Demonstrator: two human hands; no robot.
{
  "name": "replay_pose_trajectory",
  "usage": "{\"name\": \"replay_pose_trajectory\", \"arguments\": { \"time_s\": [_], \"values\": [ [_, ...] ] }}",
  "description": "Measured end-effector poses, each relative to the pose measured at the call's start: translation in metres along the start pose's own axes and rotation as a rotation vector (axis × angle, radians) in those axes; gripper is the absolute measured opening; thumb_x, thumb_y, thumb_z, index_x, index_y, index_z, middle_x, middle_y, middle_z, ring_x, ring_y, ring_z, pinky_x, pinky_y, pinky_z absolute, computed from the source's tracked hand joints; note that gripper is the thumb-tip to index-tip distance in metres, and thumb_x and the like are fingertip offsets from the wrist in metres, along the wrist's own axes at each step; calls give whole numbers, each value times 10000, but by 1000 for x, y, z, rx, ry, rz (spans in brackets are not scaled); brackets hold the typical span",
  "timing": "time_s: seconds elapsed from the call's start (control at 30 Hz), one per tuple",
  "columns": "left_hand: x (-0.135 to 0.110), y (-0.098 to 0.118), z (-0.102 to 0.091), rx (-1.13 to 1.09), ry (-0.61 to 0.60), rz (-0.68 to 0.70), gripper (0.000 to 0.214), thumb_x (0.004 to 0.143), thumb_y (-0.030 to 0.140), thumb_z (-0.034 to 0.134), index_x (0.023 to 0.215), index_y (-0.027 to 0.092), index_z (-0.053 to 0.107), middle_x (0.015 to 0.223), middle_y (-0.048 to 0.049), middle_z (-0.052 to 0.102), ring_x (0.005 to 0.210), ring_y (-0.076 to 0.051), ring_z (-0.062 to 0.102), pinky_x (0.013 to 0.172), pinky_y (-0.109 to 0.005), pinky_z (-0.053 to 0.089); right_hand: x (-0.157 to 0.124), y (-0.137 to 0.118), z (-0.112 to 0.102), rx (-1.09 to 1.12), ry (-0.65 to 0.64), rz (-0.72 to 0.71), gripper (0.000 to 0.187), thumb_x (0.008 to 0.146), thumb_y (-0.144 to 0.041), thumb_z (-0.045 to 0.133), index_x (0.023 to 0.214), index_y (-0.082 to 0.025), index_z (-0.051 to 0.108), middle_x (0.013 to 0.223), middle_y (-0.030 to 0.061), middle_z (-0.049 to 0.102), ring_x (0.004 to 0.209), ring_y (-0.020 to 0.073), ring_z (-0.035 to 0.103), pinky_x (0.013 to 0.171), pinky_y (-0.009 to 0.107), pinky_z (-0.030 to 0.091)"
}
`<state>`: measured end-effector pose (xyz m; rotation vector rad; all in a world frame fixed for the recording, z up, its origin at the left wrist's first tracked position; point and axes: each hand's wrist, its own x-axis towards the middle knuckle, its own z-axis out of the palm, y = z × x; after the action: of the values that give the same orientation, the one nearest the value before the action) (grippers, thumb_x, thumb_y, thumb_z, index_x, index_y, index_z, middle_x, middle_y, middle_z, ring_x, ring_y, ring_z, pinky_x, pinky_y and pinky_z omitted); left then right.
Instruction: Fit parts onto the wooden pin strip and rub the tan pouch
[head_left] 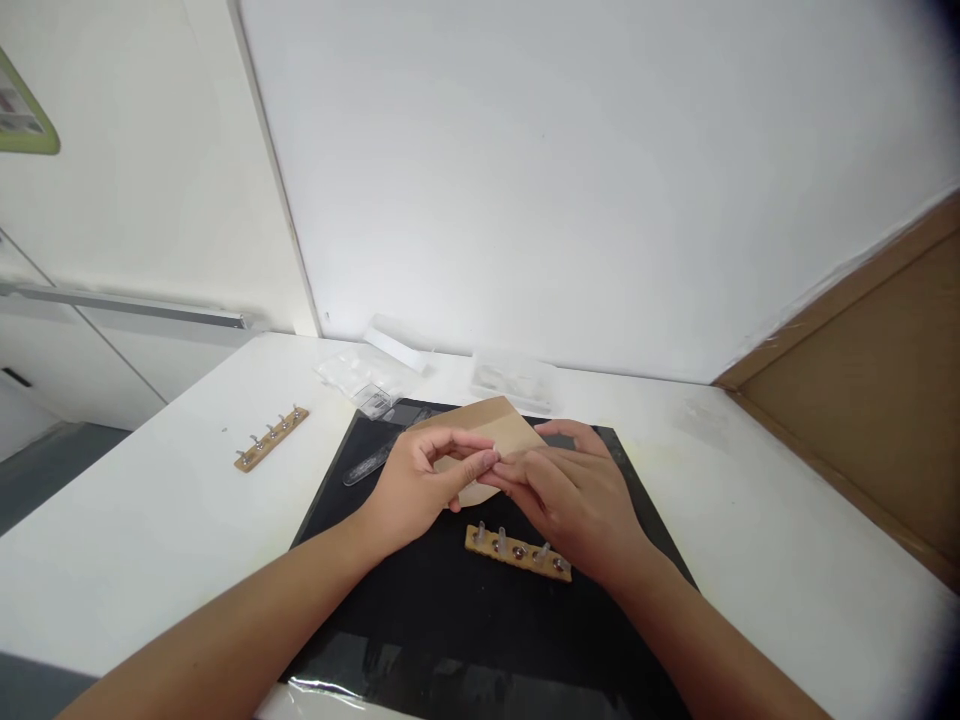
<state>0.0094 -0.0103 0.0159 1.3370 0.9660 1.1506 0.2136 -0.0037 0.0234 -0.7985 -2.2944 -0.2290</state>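
My left hand (420,485) and my right hand (574,500) meet over a black mat (420,610), fingertips pinched together around something too small to make out. Under and behind them lies a brown paper envelope (491,425). Just in front of my hands, on the mat, rests a small wooden strip (517,552) with metal snaps and clear pegs standing in its holes.
A second wooden strip with metal studs (271,438) lies on the white table to the left. Clear plastic bags (360,375) and a clear plastic box (514,380) sit at the back by the wall. A clear tool (369,465) lies on the mat's left. A brown board (870,390) leans at right.
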Motion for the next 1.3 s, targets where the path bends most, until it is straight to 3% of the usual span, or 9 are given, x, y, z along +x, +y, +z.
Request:
{"name": "replay_pose_trajectory", "arguments": {
  "time_s": [0.2,0.4,0.63,0.77,0.83,0.93,1.1,1.2,1.3],
  "values": [
    [-1,-1,0,-37,-38,-71,374,809,458,836,996,138,789,937,-93,788,646,-114,654,429,-159,476,-2,5,2,9,42,86,170,966,-385,712,863,-266,649,718,-64,771,593,143,668,986,413,438],
    [-1,-1,-1,-74,-46,-91,352,814,462,840,981,157,783,929,-78,792,671,-109,644,427,-137,441,-2,5,3,58,23,204,273,954,-411,733,1166,-264,644,831,-43,816,760,185,736,948,417,429],
    [1,2,-3,17,-27,-60,359,812,488,829,971,166,823,946,-95,813,606,-116,634,419,-170,432,3,0,-8,54,46,164,194,960,-447,721,1030,-266,725,812,-39,807,644,147,684,874,392,453],
    [1,-1,-6,311,59,115,308,937,485,699,970,211,834,920,-52,819,648,-143,677,520,-220,507,4,7,-25,183,-3,289,274,893,-505,775,1035,-275,730,805,-28,778,738,179,705,840,390,488],
    [1,-2,-8,447,118,236,316,1020,441,589,1001,233,826,954,-39,822,815,-180,728,690,-263,567,-1,12,-31,312,-90,331,267,863,-489,806,1005,-273,735,827,-20,744,762,176,698,794,358,522],
    [0,-2,-9,603,150,443,336,1077,326,485,1012,232,801,1004,-39,815,972,-198,721,912,-340,551,-18,19,-34,516,-238,387,235,855,-448,819,988,-271,740,904,-5,702,762,156,681,717,305,563],
    [-2,-4,-7,749,-15,756,217,1026,142,511,1022,170,726,940,-56,772,887,-186,669,907,-379,519,-45,18,-30,587,-284,374,176,891,-391,792,1020,-278,753,896,4,671,802,161,673,737,302,580],
    [-6,-5,-2,849,-123,798,108,964,187,641,1035,158,717,916,-67,738,880,-202,623,860,-383,515,-49,22,-31,539,-221,370,179,904,-358,782,1070,-295,756,904,1,660,811,157,667,734,294,568],
    [-12,-4,6,903,-221,760,152,938,277,706,1037,165,728,926,-72,710,909,-214,586,846,-374,513,-51,31,-34,485,-132,408,195,902,-335,788,1091,-301,748,899,-9,645,796,146,657,736,288,555]
  ]
}}
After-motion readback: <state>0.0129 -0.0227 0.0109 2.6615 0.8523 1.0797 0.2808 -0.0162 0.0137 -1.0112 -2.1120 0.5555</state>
